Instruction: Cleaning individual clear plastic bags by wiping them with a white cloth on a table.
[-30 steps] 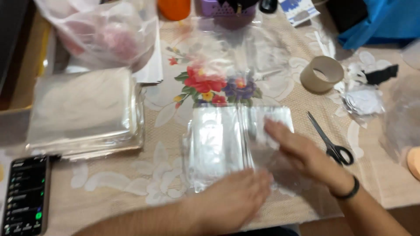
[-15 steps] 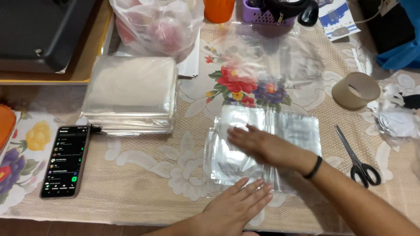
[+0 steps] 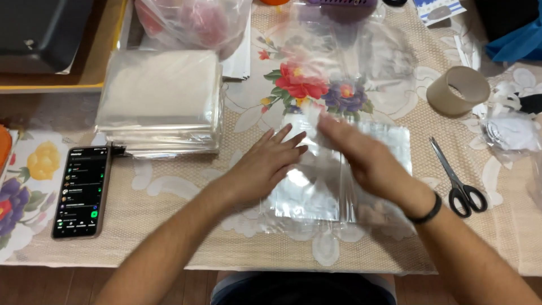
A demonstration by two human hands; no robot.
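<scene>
A clear plastic bag (image 3: 316,195) with a white flat item inside lies on the floral tablecloth in front of me. My left hand (image 3: 268,161) rests flat on its left part, fingers spread and pointing up-right. My right hand (image 3: 361,155), with a black band at the wrist, lies palm down across the bag's top middle, blurred by motion. Both hands press on the bag; neither grips it.
A stack of clear plastic bags (image 3: 161,99) sits at the left, a phone (image 3: 82,189) beside it. Black-handled scissors (image 3: 457,178) and a tape roll (image 3: 458,90) lie at the right. A bag with pink things (image 3: 189,22) is at the back.
My left hand has moved up from the table's front edge onto the bag's left part. My right hand has shifted right and up across the bag.
</scene>
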